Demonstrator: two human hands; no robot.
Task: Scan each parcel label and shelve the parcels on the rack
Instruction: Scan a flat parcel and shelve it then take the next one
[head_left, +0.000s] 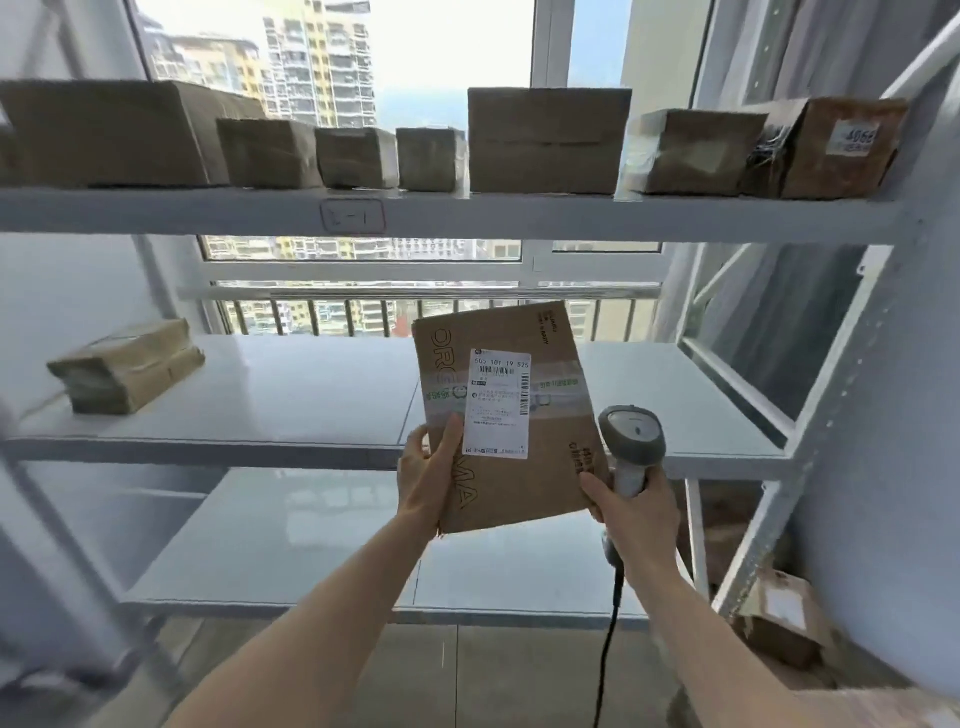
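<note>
A person stands facing a white metal rack (467, 218) in front of a bright window, both bare arms raised. The left hand (423, 475) holds a flat brown cardboard parcel (511, 467) upright by its lower left corner, thumb laid across the front and the other fingers hidden behind the card. A white label (498, 402) with barcodes sits on the face of the parcel, just above and to the right of that thumb, over a band of clear tape with green print. The right hand (636, 514) grips the handle of a grey scanner (631, 436), fingers curled round it, while its fingertips touch the parcel's lower right edge; the scanner's head rises just above those fingers, right beside the parcel, and its black cable (613, 623) hangs down below the wrist. The parcel hangs in the air in front of the middle shelf (260, 400), not resting on it. Well to the left of the left hand, a stack of thin taped parcels (127, 366) lies on that shelf. Higher up, the top shelf carries a row of brown boxes (548, 140), with a small tag (353, 216) on its front edge. Down to the right of the right hand, another box (779, 618) sits on the floor behind the rack's leg.
</note>
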